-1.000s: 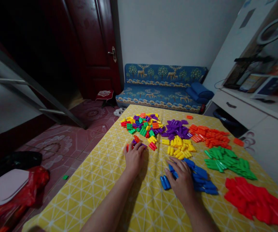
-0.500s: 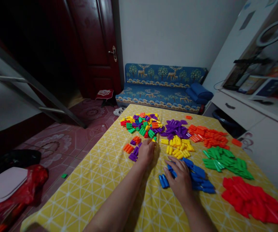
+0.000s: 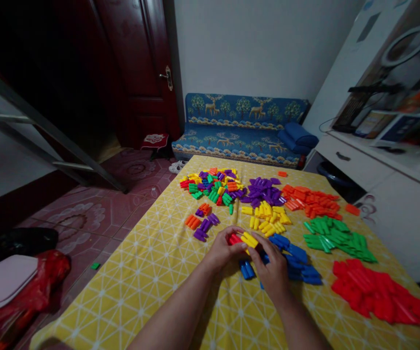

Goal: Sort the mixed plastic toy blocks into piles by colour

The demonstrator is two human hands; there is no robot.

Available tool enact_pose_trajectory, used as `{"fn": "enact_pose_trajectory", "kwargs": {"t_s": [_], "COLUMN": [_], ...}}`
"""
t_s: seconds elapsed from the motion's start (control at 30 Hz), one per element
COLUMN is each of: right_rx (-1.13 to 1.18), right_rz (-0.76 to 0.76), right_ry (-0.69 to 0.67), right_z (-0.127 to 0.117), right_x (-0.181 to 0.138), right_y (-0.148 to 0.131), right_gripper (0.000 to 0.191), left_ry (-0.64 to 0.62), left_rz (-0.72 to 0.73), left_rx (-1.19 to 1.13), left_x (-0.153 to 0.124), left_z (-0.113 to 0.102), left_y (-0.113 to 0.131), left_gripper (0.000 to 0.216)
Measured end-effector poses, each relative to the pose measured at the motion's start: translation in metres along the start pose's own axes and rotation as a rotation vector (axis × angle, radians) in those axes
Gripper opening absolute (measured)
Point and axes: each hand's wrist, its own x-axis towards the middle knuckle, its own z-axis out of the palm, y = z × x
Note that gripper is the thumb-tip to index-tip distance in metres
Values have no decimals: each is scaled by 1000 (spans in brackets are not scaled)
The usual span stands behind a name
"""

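My left hand (image 3: 221, 252) is closed on a red plastic building block (image 3: 234, 239). Against it, a yellow building block (image 3: 249, 239) is pinched by the fingers of my right hand (image 3: 273, 272); the two blocks touch, and whether they are joined I cannot tell. Both hands are just in front of the blue block pile (image 3: 299, 265), which my right hand partly covers. A small blue block (image 3: 247, 270) lies below my fingers. Left of my hands are a few loose purple blocks (image 3: 205, 225) and orange blocks (image 3: 192, 222).
Beyond the hands lie a mixed-colour heap (image 3: 213, 187), a purple pile (image 3: 263, 192) and a yellow pile (image 3: 268, 218). Orange (image 3: 312, 200), green (image 3: 337, 236) and red piles (image 3: 377, 294) line the right side of the yellow tablecloth (image 3: 151, 272). A blue sofa (image 3: 242, 133) stands behind the table.
My left hand has drawn back from beside the mixed heap toward my right hand. The red and yellow blocks now show between both hands; my right hand has lifted from the blue pile.
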Motion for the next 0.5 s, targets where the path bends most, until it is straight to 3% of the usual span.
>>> {"fn": "enact_pose_trajectory", "kwargs": {"t_s": [0.07, 0.17, 0.3, 0.43, 0.5], "right_rx": [18, 31, 98, 268, 327], "right_rz": [3, 53, 222, 471, 555], "right_ry": [33, 92, 201, 432, 436], "right_z": [0, -1, -11, -29, -35], "right_x": [0, -1, 3, 27, 43], "right_y": [0, -4, -3, 31, 59], "right_gripper": [27, 22, 24, 38, 39], "left_ry": [-85, -100, 28, 94, 64], "left_rz": [-60, -76, 120, 137, 121], "left_rx": [-23, 57, 376, 335, 219], "left_x": [-1, -2, 1, 4, 5], "left_z": [2, 4, 0, -4, -4], "left_y": [0, 0, 4, 6, 3], "left_gripper": [51, 44, 26, 24, 26]}}
